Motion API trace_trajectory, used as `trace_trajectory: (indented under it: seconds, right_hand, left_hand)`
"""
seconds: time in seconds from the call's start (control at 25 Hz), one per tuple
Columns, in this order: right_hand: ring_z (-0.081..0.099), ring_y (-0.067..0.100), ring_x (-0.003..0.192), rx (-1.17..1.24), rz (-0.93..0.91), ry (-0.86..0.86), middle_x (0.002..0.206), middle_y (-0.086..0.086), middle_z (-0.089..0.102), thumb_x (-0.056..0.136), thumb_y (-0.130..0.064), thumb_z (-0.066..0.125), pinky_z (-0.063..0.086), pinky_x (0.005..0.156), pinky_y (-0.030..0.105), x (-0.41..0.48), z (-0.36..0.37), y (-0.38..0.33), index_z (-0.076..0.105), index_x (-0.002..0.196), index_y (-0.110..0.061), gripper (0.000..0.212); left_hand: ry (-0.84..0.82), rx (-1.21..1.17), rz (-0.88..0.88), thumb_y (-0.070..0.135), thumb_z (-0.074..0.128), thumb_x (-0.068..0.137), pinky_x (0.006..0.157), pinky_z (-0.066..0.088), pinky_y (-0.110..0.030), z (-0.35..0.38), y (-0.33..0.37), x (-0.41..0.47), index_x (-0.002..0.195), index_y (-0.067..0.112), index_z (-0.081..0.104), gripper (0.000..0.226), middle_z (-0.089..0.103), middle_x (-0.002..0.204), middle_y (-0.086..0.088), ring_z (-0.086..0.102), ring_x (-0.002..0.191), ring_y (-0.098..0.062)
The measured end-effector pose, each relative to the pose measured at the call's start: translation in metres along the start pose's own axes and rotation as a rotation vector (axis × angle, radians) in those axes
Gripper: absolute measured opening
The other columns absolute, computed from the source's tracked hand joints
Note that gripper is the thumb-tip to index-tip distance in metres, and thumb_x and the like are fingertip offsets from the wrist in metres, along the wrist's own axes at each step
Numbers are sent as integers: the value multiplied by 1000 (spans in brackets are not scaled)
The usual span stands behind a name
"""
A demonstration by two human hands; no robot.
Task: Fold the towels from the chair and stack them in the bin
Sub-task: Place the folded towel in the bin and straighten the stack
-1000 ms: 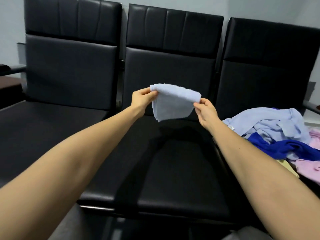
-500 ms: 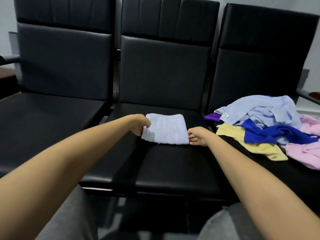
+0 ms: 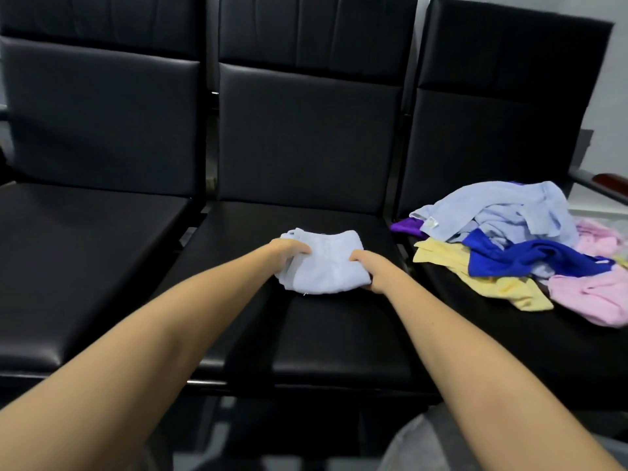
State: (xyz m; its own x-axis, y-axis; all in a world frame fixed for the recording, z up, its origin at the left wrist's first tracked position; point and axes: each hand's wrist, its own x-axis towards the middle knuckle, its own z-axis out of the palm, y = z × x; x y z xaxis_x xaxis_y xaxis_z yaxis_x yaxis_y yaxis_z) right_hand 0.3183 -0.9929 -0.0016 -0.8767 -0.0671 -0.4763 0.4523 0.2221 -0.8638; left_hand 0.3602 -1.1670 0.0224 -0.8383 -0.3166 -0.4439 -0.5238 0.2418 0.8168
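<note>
Left hand (image 3: 289,250) grips the left edge of the folded towel (image 3: 323,270), fingers curled over the top of the cloth, thumb not visible; right hand (image 3: 368,270) grips the right edge, fingers curled down around the fold, fingertips hidden. Both hands are closed onto the same towel, one on each side, with the cloth slightly bunched between them. Towel: pale blue, folded to a small thick packet, resting on the black seat of the middle chair (image 3: 306,334), a short loose thread at its near left corner. Right of the right hand, across the gap between seats, an unfolded pile of towels sits on the seat of the right chair (image 3: 509,351). Nearest the grip is a purple towel (image 3: 404,227). Behind and above it lies a light blue towel (image 3: 492,212) with a white tag, then a yellow towel (image 3: 475,271) spread flat toward the seat front, with a royal blue towel (image 3: 530,254) lying across it. Farthest from the grip is a pink towel (image 3: 594,297). Beyond the pile, at the frame edge, is an armrest (image 3: 610,183) with a dark reddish pad. Left of the left hand is the left chair (image 3: 85,266), black seat. Straight beyond the grip is the middle chair's padded backrest. Nearer than the grip, under the right forearm, is a grey trouser knee (image 3: 418,447), blurred
</note>
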Motion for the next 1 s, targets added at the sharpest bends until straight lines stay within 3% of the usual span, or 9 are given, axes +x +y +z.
trace_trajectory:
  seconds: [0.2,0.36,0.44,0.56,0.68,0.84,0.92,1.0]
  right_hand:
    - [59,29,83,93,-30,-35,90,14,59,78,-6,43,51,75,34,-35,-23,3,53,90,-4,16]
    - [56,31,92,71,-83,87,99,15,55,71,-9,47,48,89,37,-54,-55,7,51,100,-1,30]
    - [54,29,87,21,-112,164,92,13,54,78,-7,44,45,89,34,-67,-74,10,51,93,3,19]
    - [55,29,71,99,-116,201,75,12,58,68,-11,48,48,74,30,-89,-109,22,51,75,0,13]
    - [52,27,58,208,-109,241,47,8,56,78,-4,41,44,55,24,-118,-149,42,48,69,-3,11]
    - [59,28,57,337,-170,277,65,12,62,76,2,36,48,55,24,-163,-195,70,54,77,-7,21]
    - [62,27,50,345,-139,318,56,9,65,72,2,37,49,54,22,-186,-218,88,57,79,-5,22]
    - [59,31,57,347,-98,374,52,10,63,72,1,37,46,58,25,-209,-241,108,55,76,-1,19]
  left_hand:
    - [-237,-46,-85,19,63,88,92,45,-42,6,20,-28,124,9,53,39,57,126,-10,53,120,-32]
    - [-325,-155,-4,8,53,92,87,46,-42,24,30,-44,126,9,48,34,54,131,-13,52,121,-31]
    - [-390,-161,45,9,51,94,87,46,-39,40,35,-55,132,6,46,38,53,133,-14,52,122,-29]
    - [-454,-187,128,7,56,91,90,48,-41,71,40,-72,135,9,43,46,54,132,-12,55,118,-28]
    - [-532,-244,210,1,60,88,88,49,-38,111,45,-94,135,16,37,55,55,127,-7,58,110,-23]
    - [-630,-225,314,-4,59,87,85,49,-36,164,54,-133,125,14,41,46,59,112,-6,57,103,-22]
    - [-652,-204,338,-5,58,86,82,51,-36,194,56,-153,130,12,40,51,58,118,-11,59,102,-24]
    - [-672,-196,351,-5,57,87,73,51,-33,227,53,-174,128,12,40,48,56,118,-12,58,98,-23]
